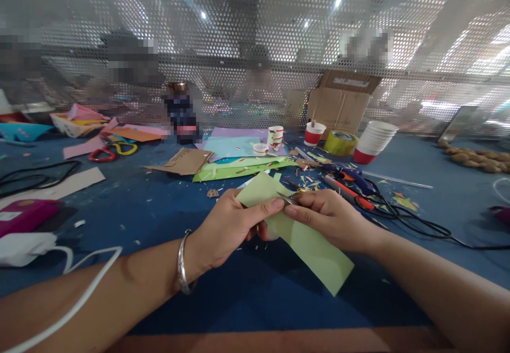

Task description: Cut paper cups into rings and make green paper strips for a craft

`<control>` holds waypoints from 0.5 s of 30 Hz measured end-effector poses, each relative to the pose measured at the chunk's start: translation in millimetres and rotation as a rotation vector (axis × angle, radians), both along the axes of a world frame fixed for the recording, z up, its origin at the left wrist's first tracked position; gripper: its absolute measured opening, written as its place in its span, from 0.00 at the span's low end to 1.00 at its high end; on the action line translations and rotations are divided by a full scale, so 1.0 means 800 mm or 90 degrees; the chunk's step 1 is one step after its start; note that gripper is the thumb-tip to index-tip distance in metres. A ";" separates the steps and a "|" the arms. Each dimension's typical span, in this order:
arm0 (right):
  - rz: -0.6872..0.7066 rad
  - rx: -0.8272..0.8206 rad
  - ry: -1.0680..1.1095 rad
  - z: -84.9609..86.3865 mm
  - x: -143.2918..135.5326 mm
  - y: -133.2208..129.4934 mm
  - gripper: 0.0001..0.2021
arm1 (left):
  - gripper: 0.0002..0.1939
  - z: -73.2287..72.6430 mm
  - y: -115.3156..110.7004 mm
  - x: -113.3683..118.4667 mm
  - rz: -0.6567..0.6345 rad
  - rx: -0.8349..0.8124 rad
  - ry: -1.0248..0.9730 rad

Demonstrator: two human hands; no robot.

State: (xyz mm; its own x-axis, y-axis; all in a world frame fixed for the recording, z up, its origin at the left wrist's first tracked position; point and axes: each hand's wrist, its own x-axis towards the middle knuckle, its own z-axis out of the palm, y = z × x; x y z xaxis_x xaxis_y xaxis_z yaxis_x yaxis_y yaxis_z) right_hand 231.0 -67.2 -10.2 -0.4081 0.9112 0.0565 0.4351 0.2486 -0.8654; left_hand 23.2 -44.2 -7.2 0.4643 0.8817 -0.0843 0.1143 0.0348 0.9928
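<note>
A light green paper strip [314,252] slants across the middle of the view, its lower end hanging free toward me. My left hand [235,220] pinches its upper part between the thumb on top and fingers beneath. In my right hand [326,215] is a small pointed metal blade [287,199], gripped between thumb and fingers, its tip against the paper near my left thumb. The fingers hide the blade's handle, so I cannot tell whether it belongs to scissors. Behind my hands lie green paper sheets [239,169] and a piece of brown cardboard [183,160].
Red-and-yellow-handled scissors [113,151] lie at the left. A stack of paper cups [374,140], yellow tape roll [340,143] and glue gun [353,180] with a black cable [414,223] are at the right. A white cable [79,300] crosses my left forearm. Paper scraps litter the blue table.
</note>
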 end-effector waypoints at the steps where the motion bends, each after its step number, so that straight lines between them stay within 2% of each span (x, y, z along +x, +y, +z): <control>1: 0.000 0.001 0.001 0.000 0.000 0.000 0.23 | 0.17 0.000 0.000 0.000 0.000 -0.006 -0.007; 15: -0.015 0.003 -0.027 -0.004 0.000 0.001 0.23 | 0.11 -0.002 0.002 0.005 -0.005 -0.015 -0.043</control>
